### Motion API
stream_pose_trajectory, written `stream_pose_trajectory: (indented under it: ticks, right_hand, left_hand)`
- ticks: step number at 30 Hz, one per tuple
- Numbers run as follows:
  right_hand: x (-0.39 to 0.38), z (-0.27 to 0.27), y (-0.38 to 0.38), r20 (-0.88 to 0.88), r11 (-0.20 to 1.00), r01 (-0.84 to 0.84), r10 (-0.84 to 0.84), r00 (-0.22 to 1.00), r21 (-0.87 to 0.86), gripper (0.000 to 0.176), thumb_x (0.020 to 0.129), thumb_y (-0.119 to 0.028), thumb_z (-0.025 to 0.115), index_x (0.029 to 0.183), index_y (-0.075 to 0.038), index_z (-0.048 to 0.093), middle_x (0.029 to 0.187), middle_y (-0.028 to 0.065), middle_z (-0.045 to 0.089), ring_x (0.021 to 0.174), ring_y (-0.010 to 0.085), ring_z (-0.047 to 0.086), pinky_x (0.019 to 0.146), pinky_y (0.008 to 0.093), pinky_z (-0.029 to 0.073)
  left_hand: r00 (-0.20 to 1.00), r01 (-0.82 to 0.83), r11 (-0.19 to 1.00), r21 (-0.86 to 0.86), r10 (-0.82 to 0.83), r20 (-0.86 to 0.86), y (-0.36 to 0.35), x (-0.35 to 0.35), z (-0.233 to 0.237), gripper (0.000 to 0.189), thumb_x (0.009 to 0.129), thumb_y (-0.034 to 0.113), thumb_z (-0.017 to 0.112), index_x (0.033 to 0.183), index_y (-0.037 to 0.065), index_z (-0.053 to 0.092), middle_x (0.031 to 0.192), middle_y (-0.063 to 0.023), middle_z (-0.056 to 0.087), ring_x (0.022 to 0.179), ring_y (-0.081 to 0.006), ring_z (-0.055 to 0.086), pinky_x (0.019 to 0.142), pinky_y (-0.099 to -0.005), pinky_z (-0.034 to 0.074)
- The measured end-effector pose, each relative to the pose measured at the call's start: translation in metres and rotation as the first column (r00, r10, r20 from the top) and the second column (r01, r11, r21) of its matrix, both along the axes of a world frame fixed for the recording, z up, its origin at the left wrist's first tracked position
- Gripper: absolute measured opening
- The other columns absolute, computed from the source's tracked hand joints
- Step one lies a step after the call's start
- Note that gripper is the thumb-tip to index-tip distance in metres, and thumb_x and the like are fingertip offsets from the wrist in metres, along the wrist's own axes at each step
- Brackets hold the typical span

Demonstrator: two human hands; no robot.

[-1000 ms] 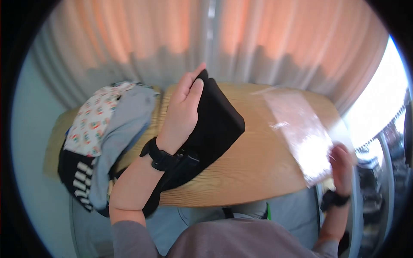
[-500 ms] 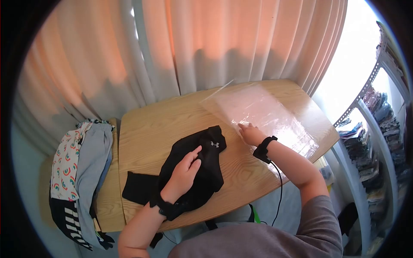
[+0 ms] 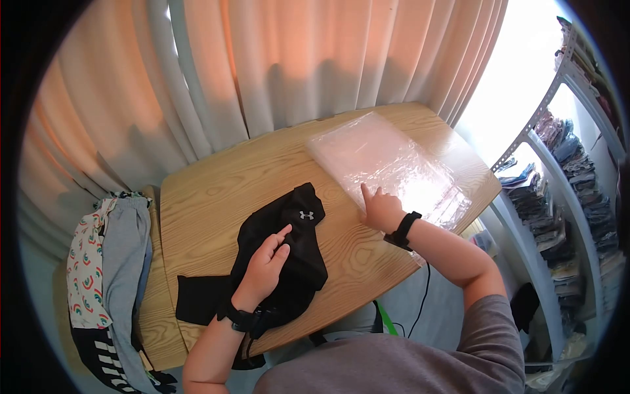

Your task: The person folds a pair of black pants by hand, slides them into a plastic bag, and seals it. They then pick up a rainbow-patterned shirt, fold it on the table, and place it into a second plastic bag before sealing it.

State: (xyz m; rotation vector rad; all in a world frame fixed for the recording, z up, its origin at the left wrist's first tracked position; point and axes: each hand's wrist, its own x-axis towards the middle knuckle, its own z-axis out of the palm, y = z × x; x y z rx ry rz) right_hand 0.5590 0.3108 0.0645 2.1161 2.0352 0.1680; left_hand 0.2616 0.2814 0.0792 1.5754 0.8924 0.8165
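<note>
A black garment [image 3: 298,246] with a small light logo lies bunched and partly folded on the wooden table. One flat black part [image 3: 203,299] of it sticks out to the left. My left hand [image 3: 264,266] rests on the garment, fingers stretched out and thumb apart, gripping nothing. To the right lies a stack of clear plastic bags [image 3: 374,148], shiny and slightly wrinkled. My right hand [image 3: 382,209] is at the near left edge of the bags, index finger extended and the others loosely bent. Each wrist wears a black band.
Several folded clothes, among them grey trousers [image 3: 125,246] and a rainbow-print piece [image 3: 86,272], hang over a surface at the left. Curtains [image 3: 289,65] stand behind the table [image 3: 223,203]. At the right, a metal rack [image 3: 541,157] holds bagged garments. A black cable [image 3: 428,289] hangs near my right arm.
The raised edge of the top plastic bag has come down, and the bags now lie flatter. My right index finger has stretched out. My left hand stays on the garment; the view has shifted slightly.
</note>
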Motion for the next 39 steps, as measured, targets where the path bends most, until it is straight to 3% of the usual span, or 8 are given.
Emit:
stream_pose_trajectory:
  ticks: [14,18,21,26,27,30,34,39]
  right_hand:
    - [0.140,-0.038,0.090,-0.044,0.950,0.307,-0.310,0.950,-0.064,0.055,0.090,-0.024,0.041,0.140,-0.006,0.028,0.111,0.0232,0.061,0.101,0.0362,0.060,0.088,0.0430,0.047]
    - [0.122,-0.028,0.074,-0.195,0.937,0.348,-0.349,0.917,-0.038,0.062,0.082,-0.020,0.053,0.139,-0.006,0.031,0.118,0.0260,0.055,0.107,0.0390,0.055,0.092,0.0437,0.046]
    - [0.063,0.002,0.039,-0.261,0.949,0.053,0.032,0.965,0.311,0.057,0.078,-0.022,0.062,0.128,-0.003,0.043,0.111,0.0244,0.058,0.111,0.0368,0.052,0.087,0.0432,0.047]
    - [-0.027,-0.004,-0.020,-0.885,0.968,-0.101,-0.166,0.435,-0.231,0.037,0.088,-0.030,0.060,0.109,0.000,0.058,0.090,0.0127,0.066,0.086,0.0204,0.063,0.074,0.0302,0.049]
    - [-0.043,-0.003,-0.027,-0.912,0.908,-0.138,-0.371,0.177,-0.396,0.036,0.089,-0.030,0.060,0.110,0.000,0.057,0.092,0.0100,0.065,0.086,0.0178,0.062,0.072,0.0280,0.049]
    - [-0.074,-0.013,-0.023,-0.806,0.792,-0.211,-0.591,-0.034,-0.572,0.034,0.090,-0.027,0.059,0.113,-0.002,0.055,0.099,0.0065,0.063,0.087,0.0141,0.061,0.071,0.0245,0.048]
    - [-0.101,-0.025,-0.013,-0.745,0.722,-0.281,-0.666,-0.035,-0.633,0.034,0.090,-0.025,0.059,0.115,-0.004,0.053,0.106,0.0059,0.062,0.088,0.0130,0.060,0.073,0.0247,0.048]
    - [-0.099,-0.001,0.010,-0.742,0.885,-0.274,-0.464,-0.484,-0.376,0.027,0.096,-0.020,0.048,0.118,-0.005,0.053,0.111,0.0064,0.061,0.099,0.0173,0.059,0.087,0.0310,0.048]
  left_hand:
    - [1.000,0.001,0.995,0.101,-0.003,0.018,-0.033,-0.005,0.001,0.014,0.092,0.013,0.050,0.096,0.000,0.049,0.139,-0.0122,0.045,0.074,-0.0101,0.046,0.071,-0.0240,0.041]
    - [0.985,0.112,0.994,-0.001,-0.111,-0.128,-0.049,-0.010,0.015,0.020,0.090,0.016,0.053,0.105,0.002,0.052,0.141,-0.0168,0.040,0.097,-0.0215,0.056,0.084,-0.0282,0.043]
    - [0.941,0.197,0.913,0.356,-0.075,-0.329,-0.054,-0.023,0.027,0.026,0.087,0.015,0.057,0.110,0.002,0.053,0.148,-0.0162,0.027,0.129,-0.0304,0.039,0.097,-0.0323,0.040]
    - [0.974,-0.195,0.981,0.011,0.195,-0.111,-0.031,-0.077,0.031,0.031,0.089,0.009,0.056,0.118,0.001,0.052,0.119,-0.0060,0.055,0.106,-0.0121,0.051,0.087,-0.0267,0.044]
    - [0.964,-0.220,0.974,0.055,0.226,-0.143,-0.018,-0.086,0.025,0.030,0.088,0.009,0.056,0.117,0.001,0.052,0.117,-0.0110,0.056,0.102,-0.0152,0.056,0.085,-0.0288,0.045]
    - [0.892,-0.171,0.960,0.223,0.247,-0.379,0.013,-0.101,-0.016,0.042,0.084,0.012,0.061,0.122,0.000,0.048,0.117,-0.0183,0.056,0.107,-0.0267,0.056,0.091,-0.0344,0.044]
    - [0.926,-0.061,0.974,0.218,0.136,-0.351,0.036,-0.087,-0.069,0.044,0.079,0.011,0.065,0.119,0.000,0.053,0.112,-0.0215,0.059,0.108,-0.0312,0.056,0.091,-0.0350,0.044]
    - [0.887,-0.034,0.994,0.103,0.077,-0.455,0.043,-0.089,-0.027,0.036,0.078,0.012,0.064,0.111,0.001,0.059,0.102,-0.0170,0.064,0.097,-0.0290,0.060,0.085,-0.0354,0.046]
